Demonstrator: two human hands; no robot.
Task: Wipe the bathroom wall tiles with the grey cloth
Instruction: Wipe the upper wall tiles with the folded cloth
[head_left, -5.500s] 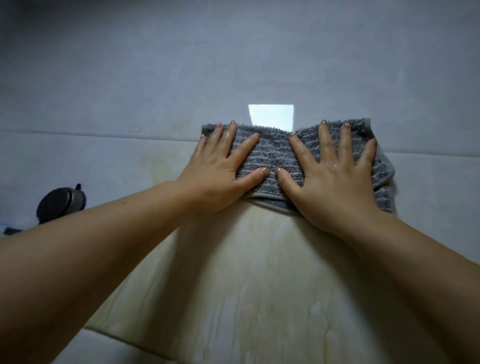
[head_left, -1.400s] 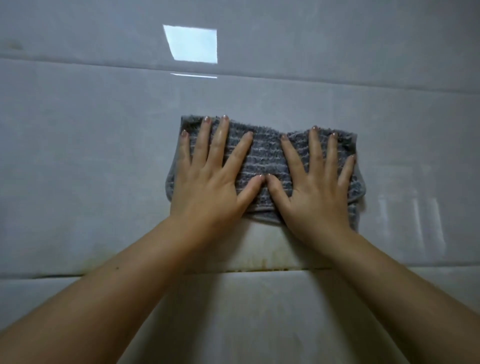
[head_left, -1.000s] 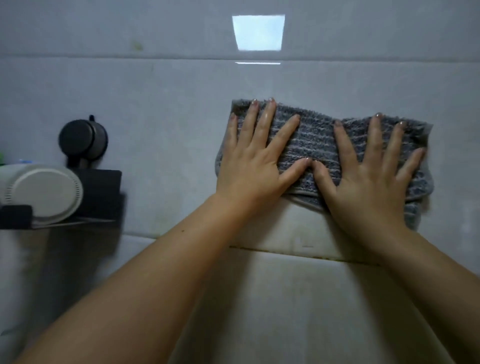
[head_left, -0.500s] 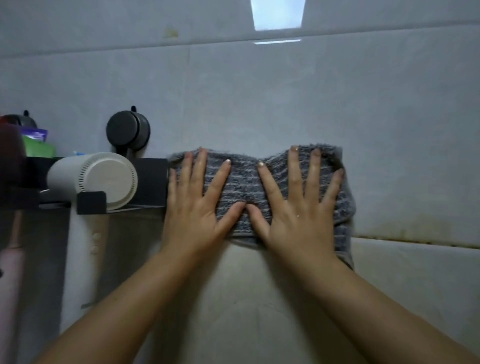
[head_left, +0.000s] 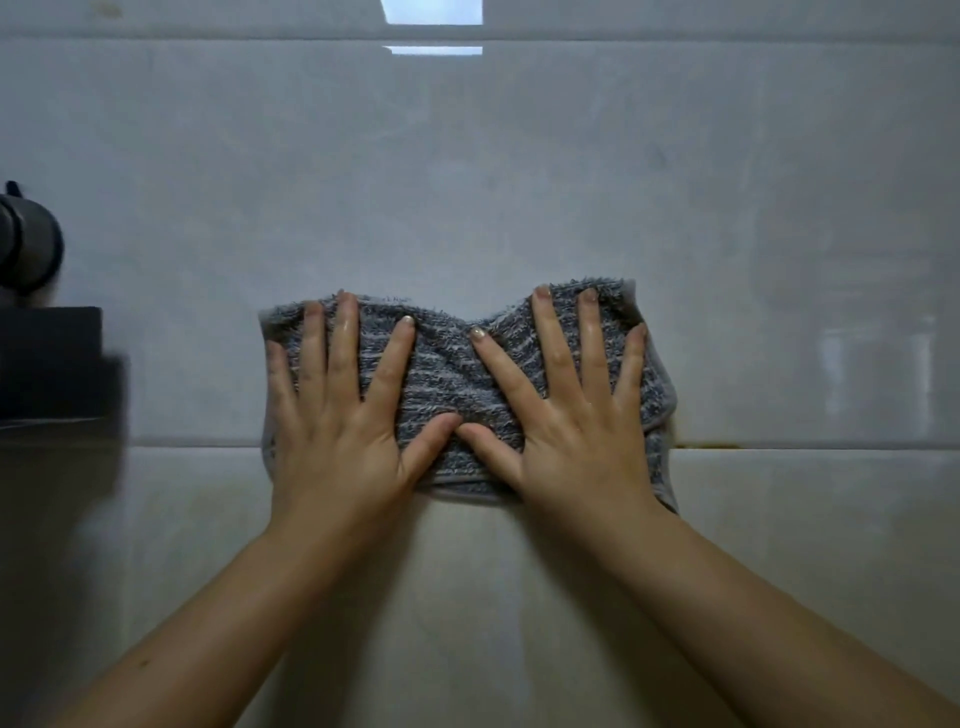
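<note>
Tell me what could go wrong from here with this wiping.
A sweep to the left might knock the black shelf at the frame edge. The cloth is bunched between the left hand and right hand, so it may wipe unevenly. The brown grime beside it could smear.

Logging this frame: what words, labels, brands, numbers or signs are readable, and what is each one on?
None can be read. The grey cloth, the wall tiles and the black holder at the left edge show no lettering. The bright patch at the top is a reflection, not a sign.
</note>
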